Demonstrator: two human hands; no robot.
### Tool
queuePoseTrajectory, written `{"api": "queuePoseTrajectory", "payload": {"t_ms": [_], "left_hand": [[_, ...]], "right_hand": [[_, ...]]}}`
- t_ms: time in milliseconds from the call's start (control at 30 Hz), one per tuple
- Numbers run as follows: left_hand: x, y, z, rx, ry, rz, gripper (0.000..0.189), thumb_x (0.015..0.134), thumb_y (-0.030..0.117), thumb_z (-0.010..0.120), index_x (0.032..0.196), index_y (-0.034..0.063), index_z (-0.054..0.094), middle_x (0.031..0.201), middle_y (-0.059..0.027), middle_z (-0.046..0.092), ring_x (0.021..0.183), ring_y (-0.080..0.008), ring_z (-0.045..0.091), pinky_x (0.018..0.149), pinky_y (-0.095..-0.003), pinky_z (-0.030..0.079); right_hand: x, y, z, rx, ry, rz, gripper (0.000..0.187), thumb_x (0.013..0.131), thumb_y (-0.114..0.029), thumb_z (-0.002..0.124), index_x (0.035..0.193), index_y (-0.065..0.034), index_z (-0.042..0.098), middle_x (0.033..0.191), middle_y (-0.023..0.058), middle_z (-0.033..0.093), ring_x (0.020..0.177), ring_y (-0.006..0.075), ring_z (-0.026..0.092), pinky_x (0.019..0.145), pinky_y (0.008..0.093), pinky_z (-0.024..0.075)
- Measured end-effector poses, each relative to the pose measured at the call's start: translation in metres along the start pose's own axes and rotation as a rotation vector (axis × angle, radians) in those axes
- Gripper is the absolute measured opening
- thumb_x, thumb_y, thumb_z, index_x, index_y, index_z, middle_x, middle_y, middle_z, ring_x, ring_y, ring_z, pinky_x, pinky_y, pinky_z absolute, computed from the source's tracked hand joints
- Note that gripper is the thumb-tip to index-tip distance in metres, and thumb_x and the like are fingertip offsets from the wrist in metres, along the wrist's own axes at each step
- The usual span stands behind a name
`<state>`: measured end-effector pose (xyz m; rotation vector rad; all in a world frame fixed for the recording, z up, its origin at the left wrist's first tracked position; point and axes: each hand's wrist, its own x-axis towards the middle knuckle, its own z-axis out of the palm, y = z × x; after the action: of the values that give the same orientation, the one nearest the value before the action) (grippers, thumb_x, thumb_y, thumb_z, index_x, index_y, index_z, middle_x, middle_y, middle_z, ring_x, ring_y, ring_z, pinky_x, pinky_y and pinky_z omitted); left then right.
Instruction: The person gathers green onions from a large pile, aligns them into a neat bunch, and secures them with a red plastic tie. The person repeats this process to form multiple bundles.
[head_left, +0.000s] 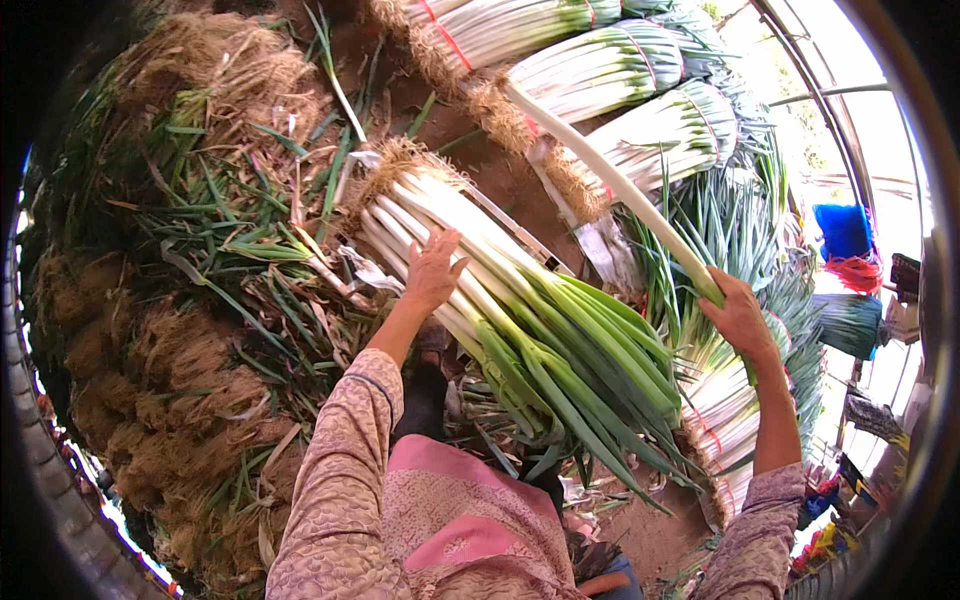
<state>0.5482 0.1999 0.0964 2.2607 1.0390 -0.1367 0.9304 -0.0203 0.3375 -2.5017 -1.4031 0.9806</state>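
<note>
A loose pile of Welsh onions (517, 289) lies slantwise before me, with shaggy roots at upper left and green leaves at lower right. My left hand (435, 268) rests on its white shafts with fingers apart. In my right hand (739, 315) is one long Welsh onion stalk (622, 176), gripped at its greenish end. Its pale shaft slants to the upper left, and its far end overlaps the roots of the tied bundles in view. Those onion bundles (664, 131), bound with red ties, lie at the upper right. Part of the pile's underside is hidden.
On the left rises a large heap of roots (172, 442) with leaf trimmings (247, 217). More tied bundles (712, 420) lie at right, below my right hand. Brown ground (487, 176) shows between pile and bundles. A blue item (844, 231) and red strands (853, 274) hang at far right.
</note>
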Motion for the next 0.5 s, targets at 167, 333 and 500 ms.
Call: {"api": "queuePoseTrajectory", "payload": {"t_ms": [167,333,500], "left_hand": [[0.040,0.026,0.066,0.074,-0.037,0.205,0.057,0.102,0.049,0.037,0.149,0.0158,0.038,0.156,-0.0033,0.036,0.149,-0.0304,0.019,0.116,-0.0653,0.004],[0.037,0.019,0.098,0.182,0.009,0.216,0.057,0.099,0.052,0.041,0.144,0.0159,0.045,0.151,-0.0020,0.041,0.147,-0.0317,0.023,0.115,-0.0677,0.005],[0.017,0.005,0.113,0.105,0.238,0.279,0.050,0.095,0.049,0.050,0.132,0.0146,0.051,0.137,-0.0028,0.050,0.144,-0.0312,0.026,0.115,-0.0684,0.004]], "right_hand": [[0.041,-0.002,0.051,-0.089,0.042,-0.147,0.043,0.080,-0.017,0.066,0.118,0.0020,0.056,0.100,0.0250,0.062,0.094,0.0436,0.058,0.084,0.0481,0.0453],[0.076,-0.008,0.094,-0.130,0.030,-0.203,0.043,0.084,-0.020,0.066,0.119,0.0020,0.055,0.106,0.0232,0.061,0.100,0.0425,0.059,0.090,0.0472,0.0456],[0.093,-0.013,0.137,-0.120,0.007,-0.246,0.046,0.085,-0.023,0.068,0.121,0.0018,0.054,0.103,0.0234,0.061,0.099,0.0420,0.059,0.088,0.0474,0.0466]]}}
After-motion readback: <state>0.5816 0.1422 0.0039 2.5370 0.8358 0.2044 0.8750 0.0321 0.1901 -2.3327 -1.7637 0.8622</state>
